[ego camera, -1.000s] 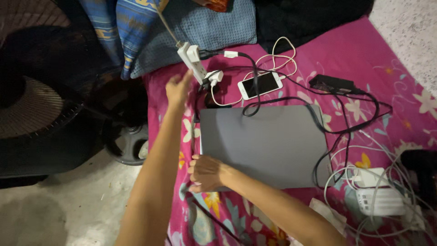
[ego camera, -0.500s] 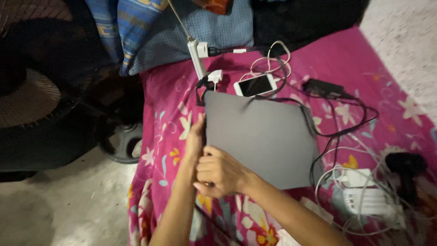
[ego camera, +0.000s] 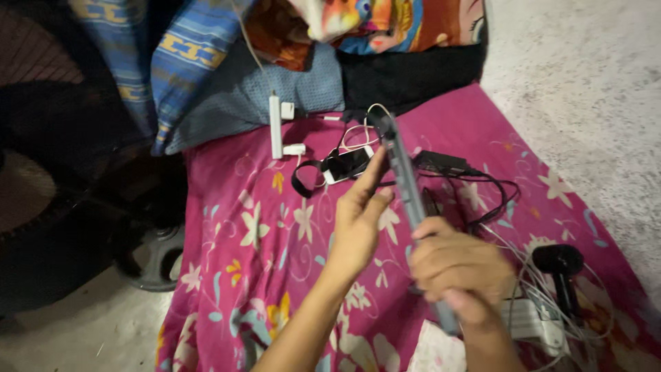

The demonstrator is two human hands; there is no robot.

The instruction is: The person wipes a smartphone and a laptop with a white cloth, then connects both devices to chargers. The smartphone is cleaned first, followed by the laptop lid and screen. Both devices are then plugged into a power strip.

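Note:
A grey closed laptop (ego camera: 406, 180) stands tilted up on its edge above the pink flowered sheet (ego camera: 255, 227), and I see it edge-on. My right hand (ego camera: 458, 272) grips its near lower end. My left hand (ego camera: 359, 224) lies flat against the laptop's left face with its fingers stretched out. Black cables (ego camera: 482, 186) trail from behind the laptop.
A phone (ego camera: 344, 165) and a white power strip (ego camera: 275, 127) lie beyond the laptop, with a black power adapter (ego camera: 441, 162) to the right. A black handled device (ego camera: 561, 265) and a white plug block (ego camera: 530, 320) sit at the lower right. A dark fan (ego camera: 48, 207) stands left; pillows (ego camera: 206, 62) at the top.
The laptop lay flat on the sheet and is now lifted onto its edge. My right hand has closed round its near end; my left hand moved from the power strip to the laptop's side.

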